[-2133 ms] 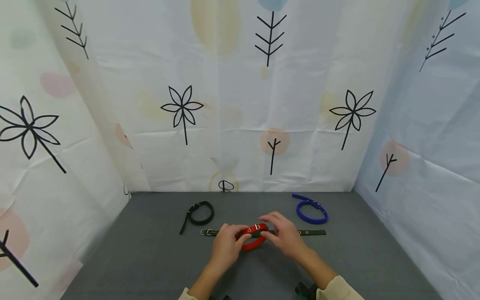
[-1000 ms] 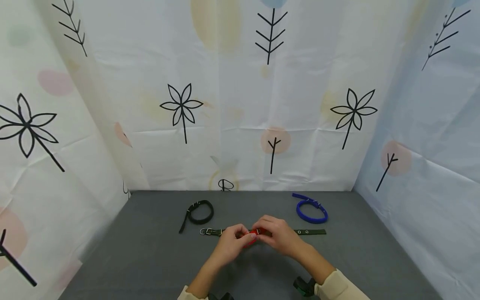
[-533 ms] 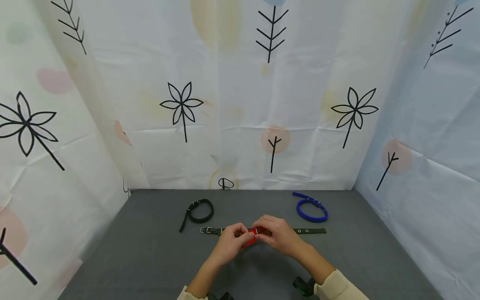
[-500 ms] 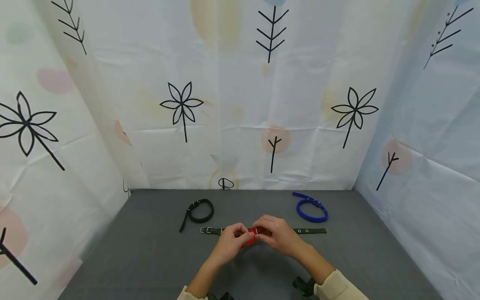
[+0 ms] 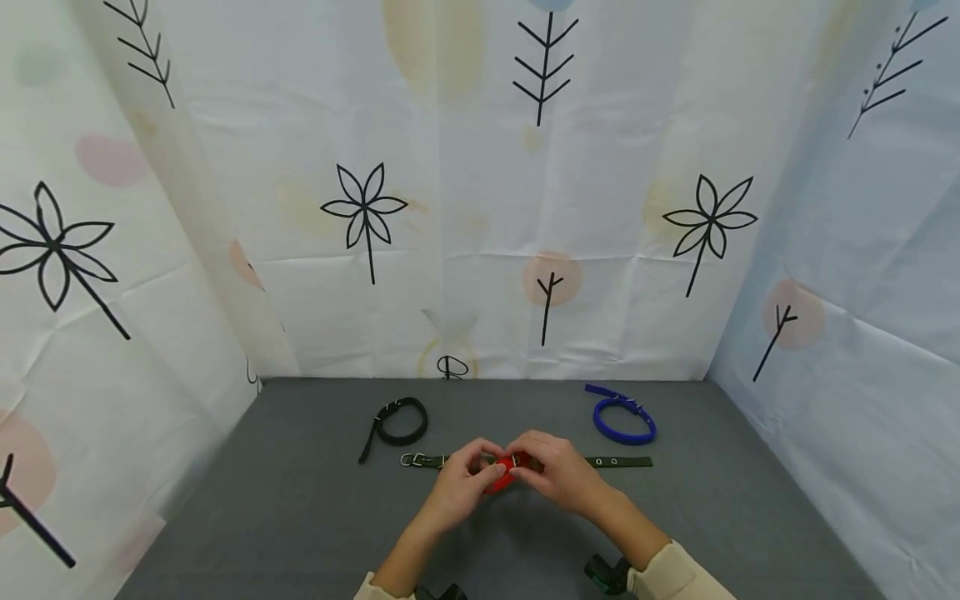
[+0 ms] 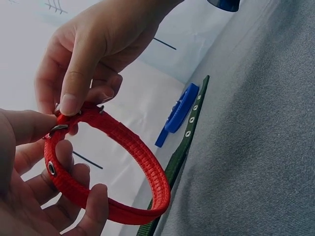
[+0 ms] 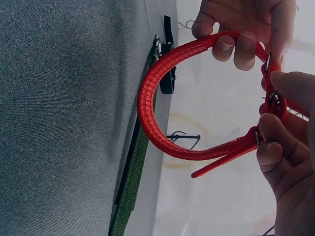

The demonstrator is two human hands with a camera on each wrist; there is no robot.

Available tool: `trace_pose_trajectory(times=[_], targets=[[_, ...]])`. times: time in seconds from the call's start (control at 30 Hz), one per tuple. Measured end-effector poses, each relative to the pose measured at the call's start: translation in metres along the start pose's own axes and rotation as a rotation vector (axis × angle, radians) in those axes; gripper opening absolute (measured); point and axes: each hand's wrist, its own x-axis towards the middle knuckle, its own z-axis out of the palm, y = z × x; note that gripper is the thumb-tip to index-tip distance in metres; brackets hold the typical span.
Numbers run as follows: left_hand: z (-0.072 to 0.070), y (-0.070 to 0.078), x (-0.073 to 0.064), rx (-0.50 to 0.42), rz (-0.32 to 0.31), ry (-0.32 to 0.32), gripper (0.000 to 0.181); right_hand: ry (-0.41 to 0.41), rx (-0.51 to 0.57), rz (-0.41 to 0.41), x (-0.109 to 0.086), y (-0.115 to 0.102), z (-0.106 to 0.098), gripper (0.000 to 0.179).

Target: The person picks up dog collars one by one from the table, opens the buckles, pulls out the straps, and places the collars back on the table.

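A red buckled collar [image 5: 501,481] is held in the air by both hands, its strap closed into a loop. My left hand [image 5: 459,485] pinches it near an eyelet, with several fingers spread along the band [image 6: 147,167] in the left wrist view. Thumb and fingers of my right hand [image 5: 558,473] grip the collar at its metal buckle [image 7: 274,100]. In the right wrist view, a loose strap end [image 7: 211,168] sticks out past a metal keeper near the right fingertips. From the head camera, the fingers hide most of the buckle.
Behind the hands a dark green collar [image 5: 621,462] lies stretched flat across the grey table [image 5: 300,525]. A coiled black collar [image 5: 405,440] lies at back left, a coiled blue collar [image 5: 625,437] at back right. Printed white cloth [image 5: 480,317] walls off the back and sides.
Since two seconds ago, both hands have drawn closer together over the red collar's buckle, covering more of it. Over the last half second the left fingers have shifted slightly; the other collars stay put.
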Motion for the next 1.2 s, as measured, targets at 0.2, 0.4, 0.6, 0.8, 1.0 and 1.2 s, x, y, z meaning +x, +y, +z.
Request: trace_pose_trajectory(times=[0.2,0.4,0.6,0.8,1.0,1.2], targets=[[-0.004,0.001,-0.001,-0.108,-0.018,-0.022,0.013,-0.025,-0.009,0.039,0.000,0.000,-0.005,0.025],[-0.012,0.002,-0.003,-0.223,-0.065,-0.010,0.016,-0.008,-0.029,0.125,-0.004,0.005,-0.013,0.028],[-0.016,0.000,-0.004,-0.273,-0.094,-0.044,0.018,-0.010,0.016,0.172,-0.008,0.009,-0.015,0.026],[-0.017,0.005,-0.005,-0.193,-0.108,-0.129,0.018,0.010,0.017,0.174,-0.010,0.011,-0.010,0.024],[-0.015,0.002,-0.002,-0.141,-0.112,-0.207,0.024,0.061,-0.042,0.118,-0.007,0.009,-0.002,0.030],[-0.009,0.000,-0.003,-0.149,-0.063,-0.177,0.022,0.088,-0.088,0.148,-0.005,0.004,0.002,0.028]])
